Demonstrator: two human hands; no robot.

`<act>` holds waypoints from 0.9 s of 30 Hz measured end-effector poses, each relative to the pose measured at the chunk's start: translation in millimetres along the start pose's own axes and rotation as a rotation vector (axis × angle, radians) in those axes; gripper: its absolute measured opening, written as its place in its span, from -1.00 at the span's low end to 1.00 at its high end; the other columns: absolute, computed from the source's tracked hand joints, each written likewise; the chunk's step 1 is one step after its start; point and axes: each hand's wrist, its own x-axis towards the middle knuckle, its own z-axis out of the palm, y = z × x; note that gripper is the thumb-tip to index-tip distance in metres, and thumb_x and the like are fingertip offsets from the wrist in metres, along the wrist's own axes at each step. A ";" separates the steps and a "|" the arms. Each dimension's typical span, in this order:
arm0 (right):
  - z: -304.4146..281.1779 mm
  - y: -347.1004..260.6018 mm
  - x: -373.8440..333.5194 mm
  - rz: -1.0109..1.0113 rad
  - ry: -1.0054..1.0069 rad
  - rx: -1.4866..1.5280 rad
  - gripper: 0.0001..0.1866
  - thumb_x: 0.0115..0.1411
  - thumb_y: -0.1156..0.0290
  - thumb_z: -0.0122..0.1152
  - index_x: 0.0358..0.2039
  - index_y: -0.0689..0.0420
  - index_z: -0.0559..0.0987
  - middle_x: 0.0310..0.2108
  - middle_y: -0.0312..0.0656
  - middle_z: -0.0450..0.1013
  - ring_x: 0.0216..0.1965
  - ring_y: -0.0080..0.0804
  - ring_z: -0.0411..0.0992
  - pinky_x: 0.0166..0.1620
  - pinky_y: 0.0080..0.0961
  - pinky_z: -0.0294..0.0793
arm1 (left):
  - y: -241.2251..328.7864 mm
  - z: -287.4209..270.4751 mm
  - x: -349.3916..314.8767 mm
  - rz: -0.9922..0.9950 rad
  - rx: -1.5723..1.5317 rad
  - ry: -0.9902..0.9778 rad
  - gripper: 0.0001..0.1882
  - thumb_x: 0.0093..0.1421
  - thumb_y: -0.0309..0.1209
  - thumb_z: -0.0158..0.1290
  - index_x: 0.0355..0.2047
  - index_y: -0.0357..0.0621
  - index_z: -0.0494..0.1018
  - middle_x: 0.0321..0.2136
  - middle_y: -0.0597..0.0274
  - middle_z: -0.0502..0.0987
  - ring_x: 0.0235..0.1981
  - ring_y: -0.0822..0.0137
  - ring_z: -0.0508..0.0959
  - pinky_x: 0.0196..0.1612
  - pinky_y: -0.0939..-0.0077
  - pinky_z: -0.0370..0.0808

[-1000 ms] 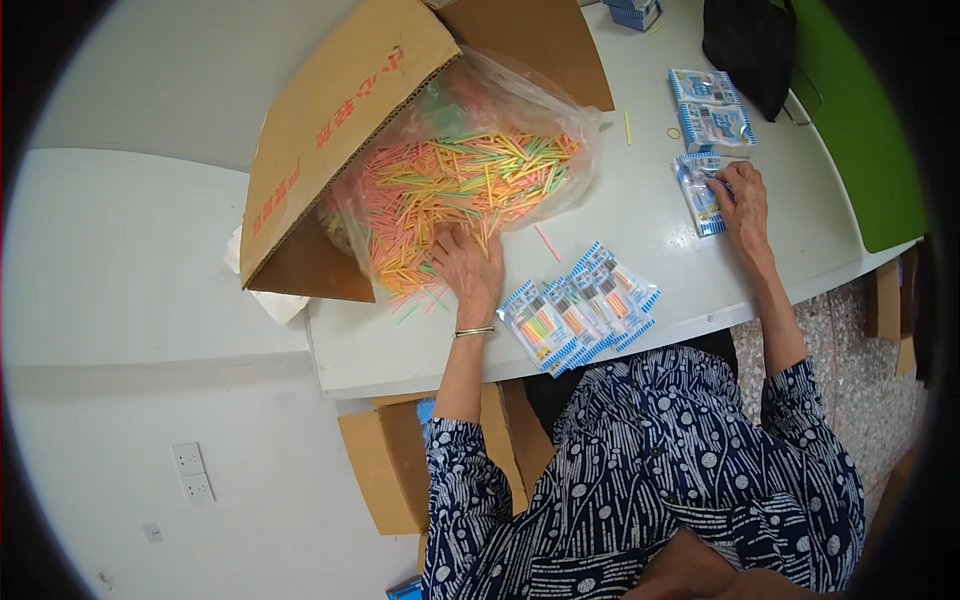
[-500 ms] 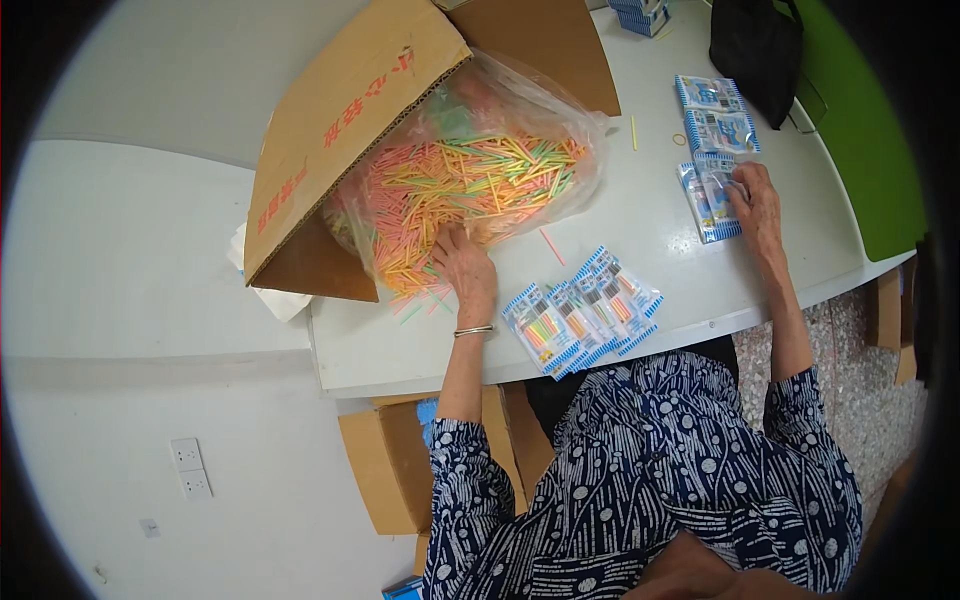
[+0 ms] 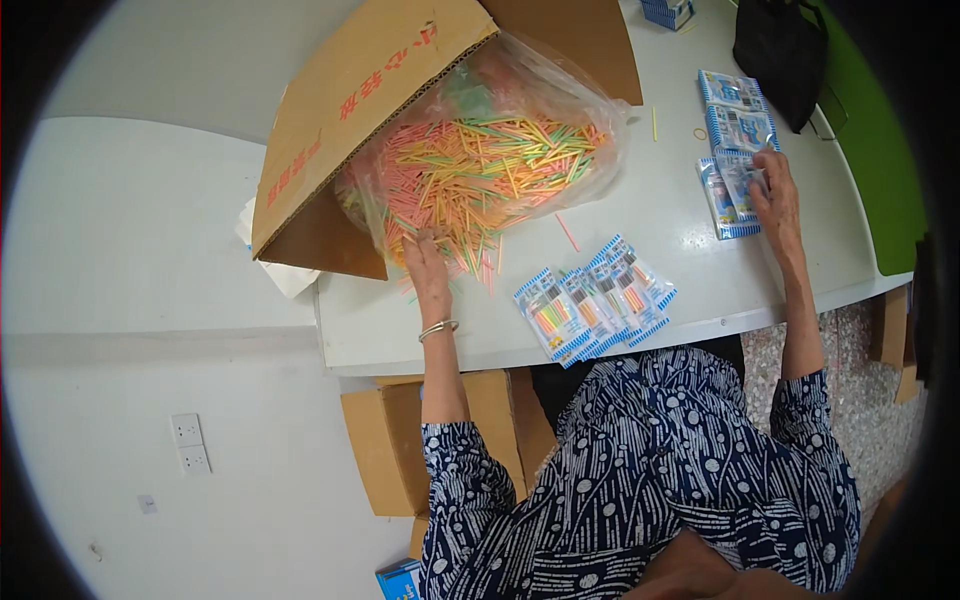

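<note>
Thin coloured sticks in pink, yellow, orange and green fill a clear plastic bag that spills from a tipped cardboard box. My left hand is at the near left edge of the heap, fingers bent together among the sticks; what lies under the fingertips is partly hidden. At the right, my right hand pinches the edge of a blue-and-white packet, which overlaps another packet. Several filled packets, with coloured sticks showing through, lie fanned out near the table's front edge.
Two packets lie beyond my right hand. A black bag rests at the far right beside a green surface. Loose sticks and a rubber band are on the white table. Open cardboard boxes stand below the table.
My left hand has moved left and toward the near edge of the heap, with some sticks now loose beside it. My right hand stays at the packets. The whole view has shifted slightly.
</note>
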 end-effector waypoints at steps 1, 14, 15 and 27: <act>-0.2 -6.8 0.0 -0.003 -0.003 -0.001 -0.72 0.07 0.63 0.04 -0.16 0.19 0.36 -0.14 -0.13 0.33 -0.17 -0.27 0.37 -0.12 -0.45 0.39 | -17.0 -2.8 2.5 0.024 0.058 -0.004 -0.72 0.29 -0.37 -0.24 -0.19 -0.35 0.34 -0.29 0.03 0.44 -0.26 0.21 0.39 -0.11 0.38 0.29; 47.5 -41.4 -12.5 -0.145 -0.374 0.173 -0.65 0.08 0.68 0.06 -0.08 0.21 0.34 -0.04 -0.04 0.36 -0.11 -0.20 0.43 -0.06 -0.41 0.44 | -11.0 28.0 -51.6 0.370 0.889 0.037 -0.18 0.01 0.02 0.13 0.10 -0.33 0.16 0.12 -0.14 0.10 0.11 -0.15 0.09 0.13 -0.05 0.03; 51.4 -33.8 -14.1 -0.121 -0.345 0.163 -0.61 0.08 0.65 0.09 -0.04 0.22 0.34 -0.08 -0.02 0.39 -0.13 -0.21 0.45 -0.05 -0.41 0.44 | -8.9 26.0 -53.0 0.331 0.948 0.005 -0.13 -0.03 0.06 0.15 0.09 -0.35 0.15 0.13 -0.15 0.09 0.13 -0.15 0.07 0.14 -0.05 0.00; 52.0 -29.0 -6.1 -0.253 -0.347 0.083 -0.70 0.05 0.58 0.12 -0.15 0.25 0.40 -0.37 -0.06 0.39 -0.40 -0.21 0.37 -0.34 -0.36 0.36 | -30.9 17.3 -31.6 0.426 1.033 0.007 -0.32 0.06 -0.10 0.10 0.02 -0.40 0.21 0.03 -0.18 0.20 0.01 -0.13 0.19 0.02 0.01 0.14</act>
